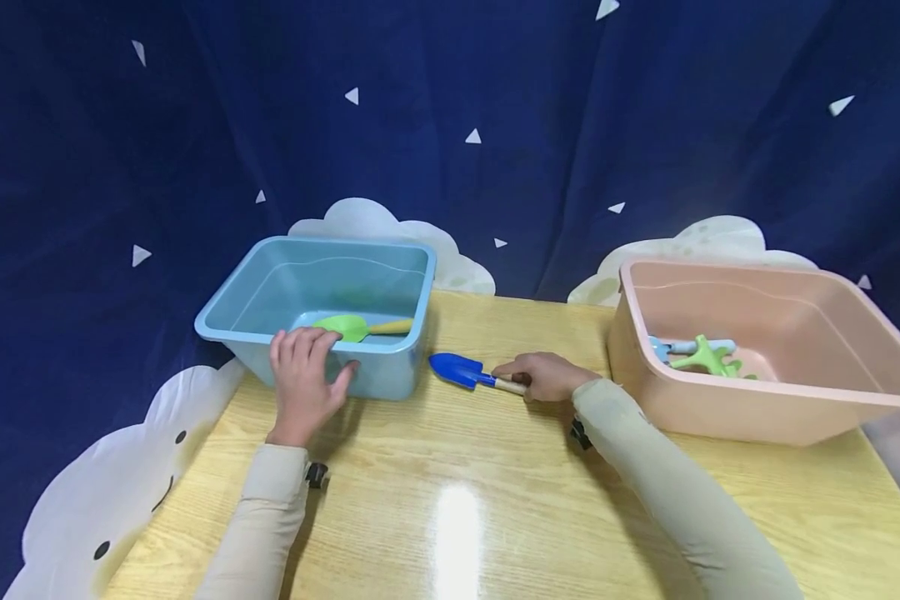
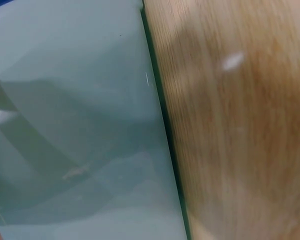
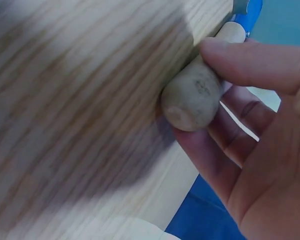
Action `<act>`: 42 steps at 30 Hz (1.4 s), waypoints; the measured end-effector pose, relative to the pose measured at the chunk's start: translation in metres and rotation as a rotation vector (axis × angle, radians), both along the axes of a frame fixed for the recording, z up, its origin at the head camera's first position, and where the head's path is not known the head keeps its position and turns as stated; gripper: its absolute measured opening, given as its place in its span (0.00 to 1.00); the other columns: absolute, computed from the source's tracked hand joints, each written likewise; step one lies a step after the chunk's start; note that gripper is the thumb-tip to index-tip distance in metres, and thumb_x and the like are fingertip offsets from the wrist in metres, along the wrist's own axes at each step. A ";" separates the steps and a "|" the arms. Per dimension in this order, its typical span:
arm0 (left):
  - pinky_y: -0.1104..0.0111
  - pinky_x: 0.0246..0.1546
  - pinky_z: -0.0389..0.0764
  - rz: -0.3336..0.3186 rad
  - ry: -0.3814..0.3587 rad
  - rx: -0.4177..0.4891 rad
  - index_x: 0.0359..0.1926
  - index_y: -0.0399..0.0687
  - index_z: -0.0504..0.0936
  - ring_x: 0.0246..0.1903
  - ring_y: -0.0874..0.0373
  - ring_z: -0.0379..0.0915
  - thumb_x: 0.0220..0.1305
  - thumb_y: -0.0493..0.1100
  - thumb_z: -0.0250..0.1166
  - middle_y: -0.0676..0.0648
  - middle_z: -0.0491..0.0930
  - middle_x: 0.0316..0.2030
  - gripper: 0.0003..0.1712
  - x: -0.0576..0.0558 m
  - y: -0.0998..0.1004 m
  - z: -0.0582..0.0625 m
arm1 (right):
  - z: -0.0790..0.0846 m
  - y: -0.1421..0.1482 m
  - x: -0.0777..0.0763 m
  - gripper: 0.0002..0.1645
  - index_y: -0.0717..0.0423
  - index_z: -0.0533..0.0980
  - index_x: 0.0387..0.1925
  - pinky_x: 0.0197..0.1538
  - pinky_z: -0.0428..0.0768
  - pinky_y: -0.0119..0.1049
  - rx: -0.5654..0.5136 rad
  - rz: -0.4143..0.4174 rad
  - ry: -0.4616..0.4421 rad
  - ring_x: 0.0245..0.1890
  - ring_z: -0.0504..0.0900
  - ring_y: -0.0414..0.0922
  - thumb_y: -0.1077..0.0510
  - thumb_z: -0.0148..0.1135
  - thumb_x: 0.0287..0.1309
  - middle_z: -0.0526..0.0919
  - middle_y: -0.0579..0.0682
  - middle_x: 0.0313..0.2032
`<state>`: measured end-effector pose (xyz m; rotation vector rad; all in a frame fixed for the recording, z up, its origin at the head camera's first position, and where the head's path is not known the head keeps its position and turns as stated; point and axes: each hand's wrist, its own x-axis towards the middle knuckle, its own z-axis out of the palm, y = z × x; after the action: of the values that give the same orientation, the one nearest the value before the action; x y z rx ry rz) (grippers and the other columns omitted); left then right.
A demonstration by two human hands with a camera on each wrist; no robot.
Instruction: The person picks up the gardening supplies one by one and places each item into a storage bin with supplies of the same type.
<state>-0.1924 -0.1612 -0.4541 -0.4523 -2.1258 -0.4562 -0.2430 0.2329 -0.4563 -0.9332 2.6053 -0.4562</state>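
Observation:
A toy trowel with a blue blade (image 1: 456,369) and a pale wooden handle (image 3: 192,95) lies on the table between two tubs. My right hand (image 1: 547,377) pinches that handle, thumb on one side and fingers on the other; its rounded end shows in the right wrist view. At the near rim of the blue tub (image 1: 315,250), my left hand (image 1: 303,383) grips the edge, fingers over the rim and thumb against the outer wall. Inside this tub rests a green trowel (image 1: 352,327) with a yellow handle. The left wrist view shows mostly the tub's wall (image 2: 90,125).
To the right stands a pink tub (image 1: 765,408) holding a green hand rake (image 1: 708,358) and a light blue tool (image 1: 660,348). Behind the wooden table (image 1: 390,500) hangs a dark blue curtain (image 1: 435,67) with white triangles and clouds.

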 end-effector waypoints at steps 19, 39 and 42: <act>0.41 0.64 0.56 -0.017 0.008 -0.003 0.50 0.40 0.77 0.51 0.40 0.65 0.48 0.49 0.73 0.38 0.76 0.47 0.30 0.001 0.000 0.000 | 0.003 0.000 -0.004 0.36 0.48 0.75 0.64 0.48 0.77 0.39 -0.098 -0.166 -0.207 0.44 0.77 0.44 0.72 0.63 0.53 0.84 0.52 0.48; 0.41 0.64 0.57 0.007 -0.001 -0.013 0.50 0.40 0.77 0.51 0.41 0.65 0.48 0.50 0.73 0.39 0.76 0.47 0.30 0.003 -0.002 0.002 | 0.001 -0.003 -0.011 0.38 0.45 0.75 0.64 0.47 0.75 0.39 -0.125 -0.189 -0.302 0.42 0.74 0.45 0.70 0.65 0.51 0.82 0.50 0.46; 0.41 0.64 0.57 0.006 -0.011 -0.018 0.50 0.41 0.76 0.51 0.41 0.65 0.48 0.50 0.73 0.39 0.76 0.47 0.30 0.002 -0.002 0.001 | -0.004 0.001 -0.011 0.38 0.48 0.74 0.66 0.44 0.74 0.36 -0.187 -0.193 -0.349 0.42 0.73 0.45 0.72 0.63 0.53 0.81 0.52 0.46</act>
<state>-0.1903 -0.1631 -0.4527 -0.4548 -2.1430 -0.4375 -0.2535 0.2341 -0.4604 -0.5910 2.3672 -0.8437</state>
